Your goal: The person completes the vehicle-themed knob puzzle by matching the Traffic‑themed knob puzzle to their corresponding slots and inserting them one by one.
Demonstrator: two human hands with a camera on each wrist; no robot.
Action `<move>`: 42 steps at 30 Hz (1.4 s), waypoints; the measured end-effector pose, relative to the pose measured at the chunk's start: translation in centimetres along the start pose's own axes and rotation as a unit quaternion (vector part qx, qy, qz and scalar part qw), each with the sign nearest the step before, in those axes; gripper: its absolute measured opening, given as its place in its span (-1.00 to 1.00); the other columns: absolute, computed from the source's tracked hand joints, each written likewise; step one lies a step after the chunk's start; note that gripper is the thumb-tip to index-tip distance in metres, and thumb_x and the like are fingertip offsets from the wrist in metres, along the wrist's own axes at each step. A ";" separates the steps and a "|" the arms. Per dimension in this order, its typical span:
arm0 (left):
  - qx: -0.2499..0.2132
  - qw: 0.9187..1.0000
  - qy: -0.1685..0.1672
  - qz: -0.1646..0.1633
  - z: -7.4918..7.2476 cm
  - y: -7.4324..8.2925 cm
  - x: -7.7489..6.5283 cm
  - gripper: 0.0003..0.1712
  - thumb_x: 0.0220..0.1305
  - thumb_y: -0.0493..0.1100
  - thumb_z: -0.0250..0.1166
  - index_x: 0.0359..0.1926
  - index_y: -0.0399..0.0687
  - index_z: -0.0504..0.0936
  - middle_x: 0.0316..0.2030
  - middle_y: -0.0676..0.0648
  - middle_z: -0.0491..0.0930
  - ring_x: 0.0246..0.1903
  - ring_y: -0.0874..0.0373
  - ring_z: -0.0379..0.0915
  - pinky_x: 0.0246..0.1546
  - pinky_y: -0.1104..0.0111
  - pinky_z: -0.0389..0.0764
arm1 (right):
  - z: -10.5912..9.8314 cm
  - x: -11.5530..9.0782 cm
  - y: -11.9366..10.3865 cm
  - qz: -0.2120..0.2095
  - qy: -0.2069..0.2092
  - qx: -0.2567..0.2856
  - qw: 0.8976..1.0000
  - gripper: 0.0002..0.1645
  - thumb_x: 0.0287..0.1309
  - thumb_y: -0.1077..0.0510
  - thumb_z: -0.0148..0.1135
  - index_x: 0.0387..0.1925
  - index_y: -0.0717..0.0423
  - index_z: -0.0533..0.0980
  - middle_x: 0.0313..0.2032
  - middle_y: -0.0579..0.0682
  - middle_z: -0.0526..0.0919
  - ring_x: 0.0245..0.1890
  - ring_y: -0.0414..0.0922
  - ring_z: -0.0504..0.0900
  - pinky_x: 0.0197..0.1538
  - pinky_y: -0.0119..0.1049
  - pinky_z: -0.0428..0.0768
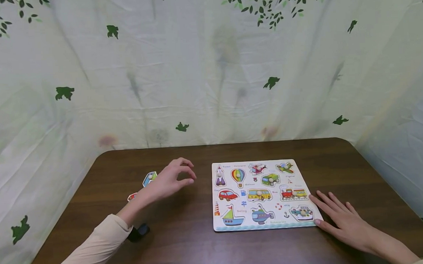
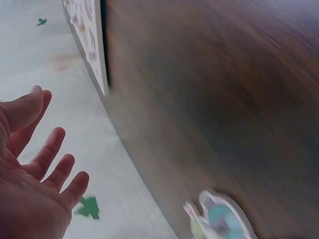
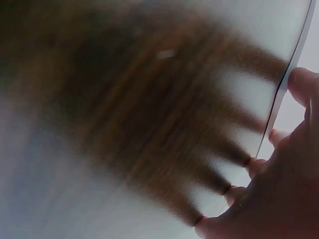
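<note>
A white puzzle board (image 1: 249, 208) printed with vehicles lies flat on the table, right of centre. Knobbed pieces such as a yellow bus (image 1: 259, 195) and a red car (image 1: 228, 195) sit on it. My left hand (image 1: 169, 180) hovers left of the board, fingers loosely bent and holding nothing. Beyond its wrist lies a loose blue-and-green piece (image 1: 149, 179), blurred in the left wrist view. A red piece (image 1: 131, 197) is partly hidden by the forearm. My right hand (image 1: 349, 222) rests on the table with fingers spread, its thumb and index fingertip at the board's right edge.
The brown wooden table (image 1: 180, 249) has rounded far corners. Behind it hangs a pale curtain (image 1: 195, 70) with green leaf prints. A dark device (image 1: 139, 232) shows at the left wrist.
</note>
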State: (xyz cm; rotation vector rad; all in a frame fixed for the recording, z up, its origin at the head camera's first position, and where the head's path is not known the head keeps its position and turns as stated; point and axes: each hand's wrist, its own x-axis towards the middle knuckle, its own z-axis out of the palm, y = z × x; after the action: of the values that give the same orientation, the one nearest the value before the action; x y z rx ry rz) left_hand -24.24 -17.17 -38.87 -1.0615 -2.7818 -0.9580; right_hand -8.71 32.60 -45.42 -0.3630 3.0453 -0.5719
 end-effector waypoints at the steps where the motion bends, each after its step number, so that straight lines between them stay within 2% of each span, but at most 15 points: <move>1: -0.003 1.000 0.002 -0.007 -0.3 -0.1 -0.3 -0.92 0.20 -0.27 0.41 -0.27 -0.02 0.73 0.03 -0.11 0.48 0.11 -0.10 0.32 0.11 0.00 0.36 | 0.0 0.0 0.0 0.000 0.000 0.000 1.000 -0.19 0.32 -0.24 0.13 0.51 -0.32 0.09 0.47 0.14 0.10 0.41 0.36 -0.01 0.14 0.50 -0.08; 6: -0.008 1.000 0.009 -0.024 -1.1 -1.1 -2.2 -0.91 0.21 -0.26 0.40 -0.26 0.01 0.72 0.04 -0.06 0.47 0.13 -0.10 0.32 0.09 -0.01 0.37 | 0.0 0.0 0.0 -0.002 0.001 0.001 1.000 -0.20 0.32 -0.24 0.13 0.51 -0.32 0.10 0.48 0.13 0.10 0.41 0.36 -0.01 0.13 0.50 -0.08; 13: -0.011 0.998 0.026 -0.051 -2.2 -3.5 -5.3 -0.86 0.23 -0.34 0.36 -0.22 -0.04 0.71 0.06 -0.16 0.45 0.13 -0.13 0.30 -0.01 -0.04 0.43 | 0.0 -0.1 -0.1 -0.006 0.006 0.000 1.000 -0.20 0.32 -0.23 0.14 0.50 -0.30 0.11 0.47 0.13 0.11 0.41 0.37 0.00 0.13 0.50 -0.06; 18: 0.005 0.996 0.048 -0.073 -3.0 -5.0 -7.6 -0.81 0.24 -0.39 0.32 -0.17 -0.08 0.70 0.08 -0.18 0.44 0.15 -0.17 0.26 -0.04 -0.01 0.40 | 0.0 -0.1 -0.2 -0.008 0.006 0.001 1.000 -0.20 0.32 -0.22 0.15 0.50 -0.30 0.11 0.47 0.14 0.12 0.42 0.35 -0.01 0.12 0.49 -0.05; 22: 0.027 0.993 0.061 -0.094 -3.3 -6.1 -8.7 -0.83 0.18 -0.36 0.39 -0.20 -0.10 0.71 0.05 -0.23 0.44 0.10 -0.21 0.27 -0.08 -0.03 0.40 | 0.0 -0.1 -0.1 -0.007 0.006 0.001 1.000 -0.20 0.32 -0.22 0.15 0.50 -0.29 0.12 0.47 0.14 0.12 0.42 0.35 0.00 0.12 0.49 -0.05; 28: 0.052 0.990 0.070 -0.113 -3.4 -7.4 -9.4 -0.85 0.08 -0.31 0.47 -0.28 -0.08 0.72 -0.03 -0.25 0.47 0.00 -0.22 0.31 -0.08 -0.05 0.35 | 0.0 0.0 -0.1 -0.003 0.005 0.004 1.000 -0.20 0.32 -0.23 0.15 0.50 -0.29 0.12 0.47 0.14 0.12 0.42 0.34 -0.01 0.12 0.50 -0.06; 36: 0.067 0.987 0.079 -0.124 -3.1 -8.1 -9.1 -0.86 0.05 -0.25 0.50 -0.35 -0.07 0.70 -0.08 -0.24 0.47 -0.05 -0.25 0.32 -0.10 -0.05 0.32 | 0.1 -0.1 -0.1 0.000 0.004 0.003 1.000 -0.21 0.32 -0.24 0.14 0.50 -0.30 0.13 0.47 0.13 0.13 0.42 0.34 0.00 0.13 0.49 -0.05; 42: 0.072 0.982 0.080 -0.153 -2.7 -8.3 -8.9 -0.85 0.08 -0.16 0.51 -0.40 -0.02 0.67 -0.10 -0.23 0.47 -0.03 -0.27 0.29 -0.08 -0.06 0.32 | 0.0 -0.2 -0.1 -0.002 0.010 0.000 1.000 -0.21 0.31 -0.24 0.14 0.50 -0.30 0.13 0.47 0.13 0.13 0.42 0.34 0.00 0.13 0.49 -0.05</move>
State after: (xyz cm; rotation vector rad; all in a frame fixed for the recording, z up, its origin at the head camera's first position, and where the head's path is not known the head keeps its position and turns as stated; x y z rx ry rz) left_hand -22.99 -28.80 -43.11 -0.5231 -2.8736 -0.8052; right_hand -8.52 32.50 -45.38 -0.3666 3.0646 -0.5808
